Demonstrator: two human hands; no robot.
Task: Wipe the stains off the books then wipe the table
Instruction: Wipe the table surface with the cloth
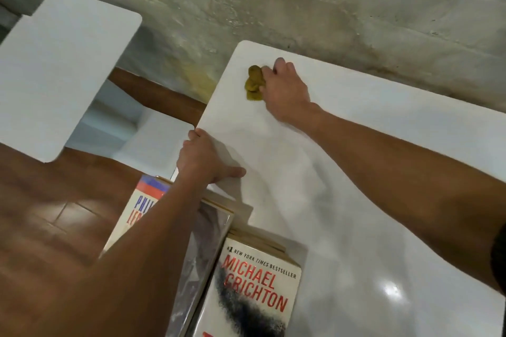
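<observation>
Our right hand (284, 90) presses a crumpled yellow-green cloth (254, 83) it grips near the white tabletop's (356, 172) far corner; our left hand (204, 159) clasps the tabletop's edge beyond the books (257, 287).

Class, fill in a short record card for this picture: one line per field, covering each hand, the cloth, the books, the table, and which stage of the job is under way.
Right hand: right hand grips the yellow-green cloth, bunched up, on the white table near its far left corner
Left hand: left hand holds the table's left edge, thumb flat on top
Books: Michael Crichton paperback at the near left of the table, on a stack, with other books beside it
Stage: table being wiped
Other: white chair to the left, tiled floor below
</observation>
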